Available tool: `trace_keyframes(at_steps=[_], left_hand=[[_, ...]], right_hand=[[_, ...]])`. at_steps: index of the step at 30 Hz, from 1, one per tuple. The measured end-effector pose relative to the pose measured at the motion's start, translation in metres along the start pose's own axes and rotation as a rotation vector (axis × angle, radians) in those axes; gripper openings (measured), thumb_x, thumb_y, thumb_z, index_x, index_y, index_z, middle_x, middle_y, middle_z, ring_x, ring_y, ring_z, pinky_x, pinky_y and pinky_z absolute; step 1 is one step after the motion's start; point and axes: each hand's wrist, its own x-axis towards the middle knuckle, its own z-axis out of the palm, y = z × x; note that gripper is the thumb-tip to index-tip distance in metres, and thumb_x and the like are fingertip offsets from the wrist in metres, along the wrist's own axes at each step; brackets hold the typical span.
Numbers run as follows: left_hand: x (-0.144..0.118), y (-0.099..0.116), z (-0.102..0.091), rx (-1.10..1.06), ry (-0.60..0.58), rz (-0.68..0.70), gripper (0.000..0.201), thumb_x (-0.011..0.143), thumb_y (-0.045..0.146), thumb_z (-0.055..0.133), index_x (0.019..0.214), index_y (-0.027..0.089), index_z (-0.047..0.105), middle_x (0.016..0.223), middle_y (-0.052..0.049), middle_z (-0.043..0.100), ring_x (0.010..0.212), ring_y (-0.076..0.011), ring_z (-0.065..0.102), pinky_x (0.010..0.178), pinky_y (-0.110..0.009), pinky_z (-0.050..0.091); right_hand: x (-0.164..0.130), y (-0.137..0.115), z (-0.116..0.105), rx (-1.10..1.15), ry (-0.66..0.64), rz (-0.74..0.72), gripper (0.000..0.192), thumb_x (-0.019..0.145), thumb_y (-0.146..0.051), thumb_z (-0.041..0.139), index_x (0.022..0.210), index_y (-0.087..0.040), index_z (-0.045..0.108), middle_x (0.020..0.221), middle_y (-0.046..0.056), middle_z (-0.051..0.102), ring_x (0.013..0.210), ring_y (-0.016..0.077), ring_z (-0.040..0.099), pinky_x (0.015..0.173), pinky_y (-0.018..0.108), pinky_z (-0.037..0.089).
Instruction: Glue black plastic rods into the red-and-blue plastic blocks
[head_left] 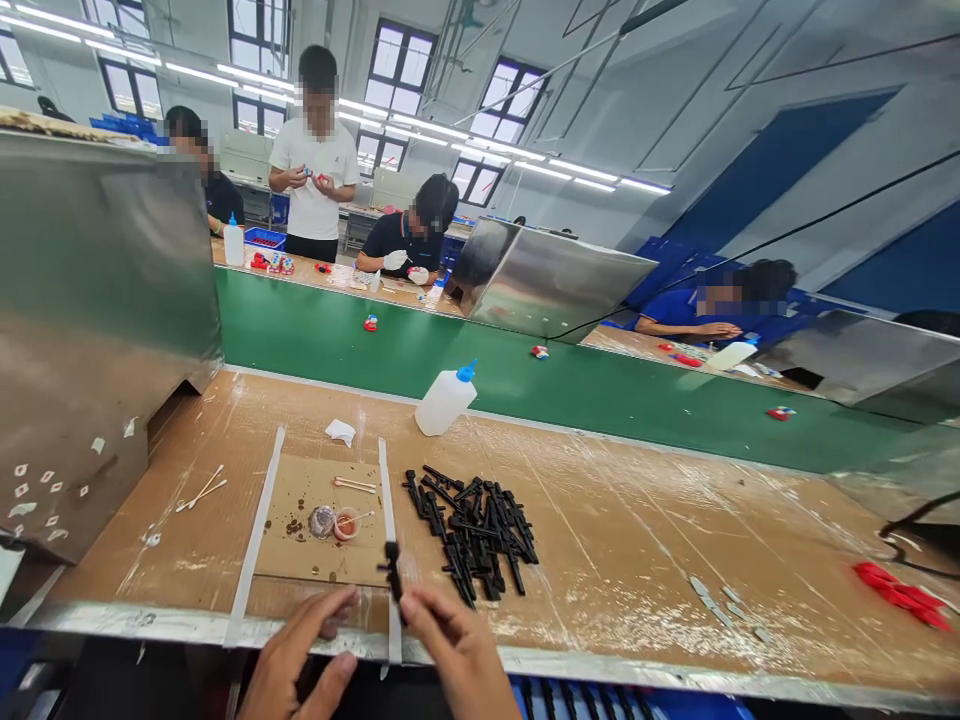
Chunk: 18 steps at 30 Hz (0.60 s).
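Between the thumb and fingers of my right hand (459, 645) is a small black toy gun (393, 570), held upright over the table's front edge. My left hand (304, 655) is beside it, thumb and fingers apart, with nothing in it. Just right of the held piece lies a heap of similar black toy guns (480, 530). Ahead of my hands, a cardboard sheet (300, 480) is taped down. On it are a small cup of reddish-brown paint (346, 524), a round silvery lid (322, 521), cotton swabs (354, 485) and brown spots.
A white bottle with a blue nozzle (446, 402) stands behind the heap. Crossed cotton swabs (201, 488) lie left, near a metal partition (97, 300). Red pieces (900, 595) are at far right. Small toys ride on a green belt (450, 345); several people work beyond it.
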Motion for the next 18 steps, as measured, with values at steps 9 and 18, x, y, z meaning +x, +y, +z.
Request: trace_keyframes(at_steps=[9,18], left_hand=[[-0.003,0.009,-0.02,-0.485,0.192,-0.457,0.037,0.089,0.056,0.062,0.085,0.019,0.067,0.068,0.0,0.069,0.056,-0.0149,0.061,0.058,-0.023,0.053],[-0.011,0.005,-0.047,-0.409,0.277,-0.452,0.037,0.08,0.053,0.074,0.092,0.019,0.068,0.06,0.005,0.059,0.05,-0.0099,0.051,0.054,-0.02,0.045]], right_hand=[[-0.028,0.002,0.05,0.489,-0.135,0.187,0.024,0.076,-0.051,0.081,0.081,-0.027,0.082,0.071,0.003,0.072,0.054,0.0133,0.056,0.054,0.024,0.048],[-0.024,0.004,0.049,1.052,0.092,0.415,0.036,0.054,-0.046,0.097,0.065,-0.021,0.074,0.06,-0.001,0.059,0.052,0.0076,0.046,0.049,0.018,0.042]])
